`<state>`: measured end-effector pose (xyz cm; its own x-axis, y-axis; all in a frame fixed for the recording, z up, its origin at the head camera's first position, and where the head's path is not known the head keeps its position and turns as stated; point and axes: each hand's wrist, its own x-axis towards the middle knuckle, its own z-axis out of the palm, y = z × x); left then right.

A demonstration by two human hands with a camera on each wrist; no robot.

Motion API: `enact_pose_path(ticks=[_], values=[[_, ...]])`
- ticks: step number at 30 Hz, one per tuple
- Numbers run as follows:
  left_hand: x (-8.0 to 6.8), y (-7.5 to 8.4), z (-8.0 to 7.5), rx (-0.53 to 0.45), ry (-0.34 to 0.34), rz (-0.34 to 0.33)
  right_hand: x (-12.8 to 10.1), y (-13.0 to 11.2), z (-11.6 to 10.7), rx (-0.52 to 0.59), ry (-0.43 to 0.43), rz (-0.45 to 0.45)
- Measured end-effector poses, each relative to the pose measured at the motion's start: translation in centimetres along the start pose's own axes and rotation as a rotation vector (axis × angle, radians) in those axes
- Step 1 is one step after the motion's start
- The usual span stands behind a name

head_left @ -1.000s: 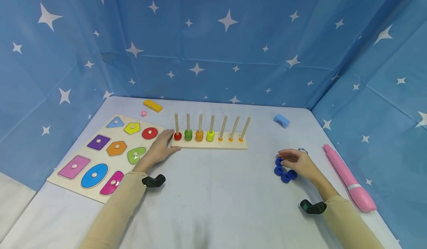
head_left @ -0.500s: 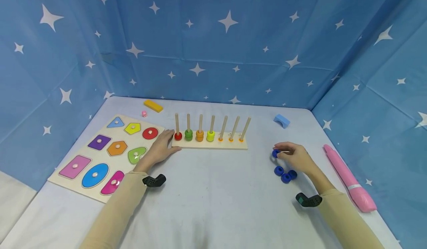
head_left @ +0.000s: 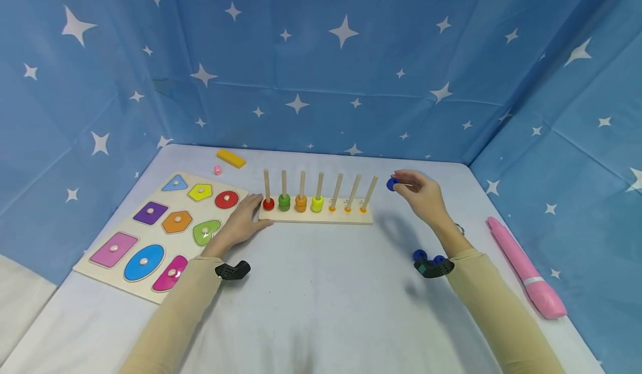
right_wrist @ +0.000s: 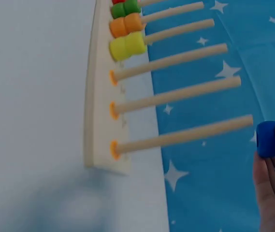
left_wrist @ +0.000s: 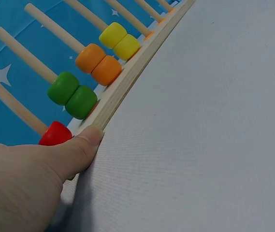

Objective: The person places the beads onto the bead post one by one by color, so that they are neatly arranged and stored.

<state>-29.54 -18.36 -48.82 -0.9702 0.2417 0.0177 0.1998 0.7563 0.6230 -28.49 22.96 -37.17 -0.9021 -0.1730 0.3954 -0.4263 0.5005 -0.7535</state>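
Note:
My left hand point(head_left: 241, 226) holds the left end of a wooden peg board point(head_left: 321, 218), its thumb point(left_wrist: 86, 140) along the front edge. The board's left four pegs carry beads: red point(head_left: 268, 204), green point(head_left: 284, 202), orange point(head_left: 300, 203) and yellow point(head_left: 317, 204). On the three right pegs there are only orange rings at the foot. Up and right of the board, my right hand point(head_left: 423, 201) pinches a blue bead point(right_wrist: 267, 139) between thumb and fingers. In the right wrist view this bead is near the tip of the end peg point(right_wrist: 190, 136), apart from it. Other blue beads point(head_left: 419, 255) lie below, partly hidden by the wrist camera.
A shape puzzle board point(head_left: 150, 226) lies at the left, under my left forearm. Behind it are a yellow block point(head_left: 231, 158) and a small pink piece point(head_left: 218, 170). A folded pink umbrella-like object point(head_left: 524, 268) lies at the right edge. A starry blue curtain point(head_left: 321, 67) surrounds the table.
My right hand has lifted a blue bead from the group and carried it up and left toward the board's right end. It now covers the light blue arch block. The left hand stays put.

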Motion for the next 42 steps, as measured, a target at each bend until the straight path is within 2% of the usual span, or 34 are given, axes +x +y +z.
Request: enact_pose_path(ticks=[4,9,16,21,33,42], values=[[0.1,-0.1,0.1,0.001,-0.002,0.004,1.4,-1.7,1.1,-0.008,0.03,-0.014],[0.1,-0.2,0.1,0.004,-0.001,-0.003,2.8,-3.1,2.6,0.048,0.006,-0.039],[0.1,-0.3,0.1,0.003,0.003,0.001,4.8,-1.5,6.1,0.058,-0.066,-0.043],[0.2,-0.3,0.2,0.009,0.001,0.002,5.5,-1.5,7.5,0.03,-0.093,-0.053],[0.2,-0.3,0.0,0.003,0.002,-0.001,5.9,-1.9,8.0,-0.043,-0.123,-0.107],[0.1,-0.1,0.0,0.01,-0.001,0.0,5.8,-1.6,7.7,-0.005,-0.098,-0.094]])
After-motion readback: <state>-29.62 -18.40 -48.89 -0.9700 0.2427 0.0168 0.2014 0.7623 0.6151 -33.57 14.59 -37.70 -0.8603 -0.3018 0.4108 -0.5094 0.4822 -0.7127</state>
